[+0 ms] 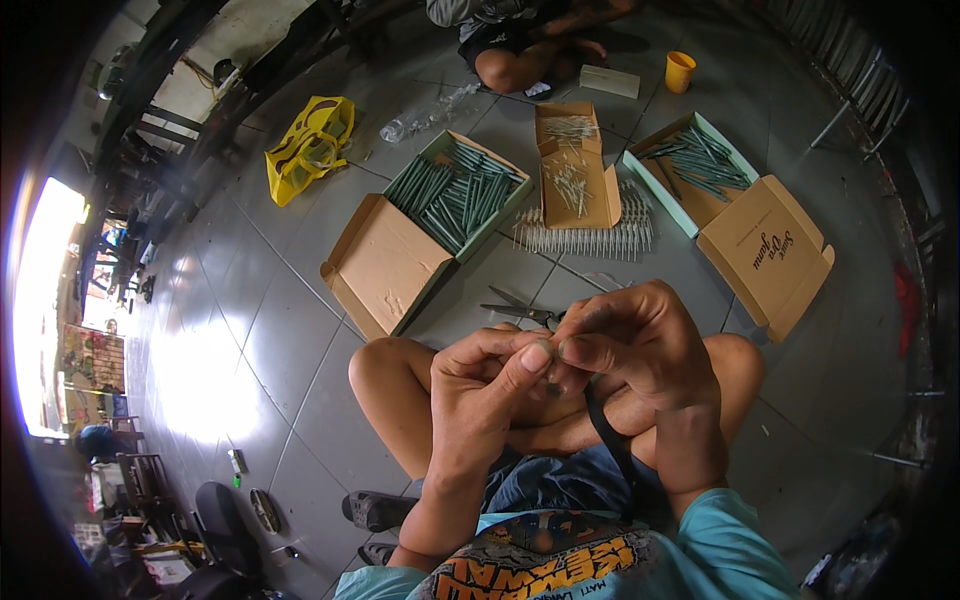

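Note:
My left hand and my right hand meet in front of my crossed legs. Thumb and fingers of each are pinched together, the tips almost touching. Whatever lies between them is hidden or too small to make out. Just beyond the hands, dark-bladed scissors rest on the floor, partly covered by my fingers. Past them stands a small cardboard box with thin whitish pieces in it. Beneath and beside that box is a row of thin, pointed whitish pieces.
Open boxes of dark green sticks flank the middle: a left box and a right box. Farther off are a yellow bag, clear plastic, an orange cup and another seated person. Sandals lie by my left side.

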Action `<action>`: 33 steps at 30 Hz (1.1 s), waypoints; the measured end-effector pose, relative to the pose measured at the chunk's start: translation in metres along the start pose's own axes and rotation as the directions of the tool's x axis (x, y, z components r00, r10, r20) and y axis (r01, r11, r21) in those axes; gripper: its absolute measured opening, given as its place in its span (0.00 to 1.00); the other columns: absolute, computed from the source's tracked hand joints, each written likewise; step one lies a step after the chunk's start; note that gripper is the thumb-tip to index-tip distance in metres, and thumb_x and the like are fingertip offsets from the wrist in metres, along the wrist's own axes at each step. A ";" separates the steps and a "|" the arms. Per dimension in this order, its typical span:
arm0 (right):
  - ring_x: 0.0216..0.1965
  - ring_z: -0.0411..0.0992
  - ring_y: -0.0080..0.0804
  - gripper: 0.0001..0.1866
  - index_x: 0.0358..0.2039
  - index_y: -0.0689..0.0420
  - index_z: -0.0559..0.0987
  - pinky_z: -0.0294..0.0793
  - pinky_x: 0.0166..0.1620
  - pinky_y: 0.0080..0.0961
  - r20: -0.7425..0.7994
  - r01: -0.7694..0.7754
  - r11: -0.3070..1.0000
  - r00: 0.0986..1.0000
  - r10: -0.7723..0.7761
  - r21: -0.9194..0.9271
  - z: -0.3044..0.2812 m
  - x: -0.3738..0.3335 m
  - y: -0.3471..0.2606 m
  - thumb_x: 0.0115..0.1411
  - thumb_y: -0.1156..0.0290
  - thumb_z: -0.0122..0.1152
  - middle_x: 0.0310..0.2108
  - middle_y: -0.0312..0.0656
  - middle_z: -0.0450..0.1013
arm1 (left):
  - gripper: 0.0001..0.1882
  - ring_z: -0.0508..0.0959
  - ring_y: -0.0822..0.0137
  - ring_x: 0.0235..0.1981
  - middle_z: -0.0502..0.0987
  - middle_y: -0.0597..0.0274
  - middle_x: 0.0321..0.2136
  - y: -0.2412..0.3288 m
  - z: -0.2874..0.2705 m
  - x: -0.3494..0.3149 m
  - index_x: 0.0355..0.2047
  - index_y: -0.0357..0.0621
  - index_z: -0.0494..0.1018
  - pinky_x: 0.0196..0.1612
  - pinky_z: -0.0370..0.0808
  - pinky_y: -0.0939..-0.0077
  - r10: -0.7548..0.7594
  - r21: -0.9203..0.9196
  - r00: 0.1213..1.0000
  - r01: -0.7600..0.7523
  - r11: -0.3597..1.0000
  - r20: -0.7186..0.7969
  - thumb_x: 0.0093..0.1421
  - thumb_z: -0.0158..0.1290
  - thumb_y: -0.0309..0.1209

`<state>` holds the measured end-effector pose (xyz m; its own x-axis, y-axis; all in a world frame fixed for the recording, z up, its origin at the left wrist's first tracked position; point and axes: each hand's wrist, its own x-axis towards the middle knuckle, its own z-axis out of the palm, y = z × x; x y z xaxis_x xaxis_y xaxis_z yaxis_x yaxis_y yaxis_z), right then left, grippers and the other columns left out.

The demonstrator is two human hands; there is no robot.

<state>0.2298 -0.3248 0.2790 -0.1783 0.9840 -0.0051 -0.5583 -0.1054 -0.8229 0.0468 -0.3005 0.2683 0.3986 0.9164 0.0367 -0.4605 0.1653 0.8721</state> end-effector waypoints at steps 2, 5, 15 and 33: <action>0.32 0.78 0.22 0.10 0.37 0.65 0.83 0.80 0.37 0.16 -0.002 0.000 1.000 1.000 0.000 0.001 0.000 0.000 0.000 0.55 0.74 0.70 0.31 0.41 0.80 | 0.08 0.79 0.75 0.31 0.81 0.59 0.33 0.000 -0.001 0.000 0.38 0.34 0.78 0.33 0.75 0.86 -0.001 0.001 1.000 0.001 1.000 0.002 0.61 0.60 0.27; 0.32 0.78 0.21 0.10 0.37 0.65 0.83 0.80 0.37 0.16 -0.001 0.007 1.000 1.000 -0.007 0.004 0.000 0.000 0.000 0.55 0.74 0.70 0.31 0.41 0.80 | 0.08 0.79 0.75 0.31 0.81 0.58 0.32 0.000 0.000 0.000 0.38 0.34 0.78 0.33 0.75 0.86 -0.005 -0.003 1.000 0.005 1.000 -0.002 0.61 0.60 0.27; 0.31 0.78 0.22 0.09 0.36 0.65 0.83 0.79 0.37 0.17 0.002 0.018 1.000 1.000 -0.018 0.003 0.001 0.000 0.000 0.55 0.75 0.70 0.30 0.41 0.80 | 0.08 0.79 0.75 0.32 0.81 0.58 0.32 0.001 0.001 0.000 0.38 0.34 0.79 0.34 0.75 0.86 -0.012 0.006 1.000 0.012 1.000 -0.003 0.61 0.60 0.27; 0.33 0.78 0.24 0.09 0.37 0.67 0.82 0.78 0.37 0.17 -0.004 0.028 0.998 1.000 -0.028 -0.064 0.005 -0.001 -0.002 0.60 0.73 0.66 0.30 0.42 0.79 | 0.08 0.76 0.77 0.28 0.80 0.60 0.31 -0.002 0.002 0.000 0.38 0.34 0.79 0.32 0.73 0.86 0.001 0.006 0.999 -0.001 1.000 -0.042 0.61 0.60 0.26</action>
<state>0.2272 -0.3260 0.2833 -0.1594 0.9871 0.0163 -0.5104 -0.0683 -0.8572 0.0491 -0.3017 0.2674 0.3644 0.9311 0.0175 -0.4559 0.1619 0.8752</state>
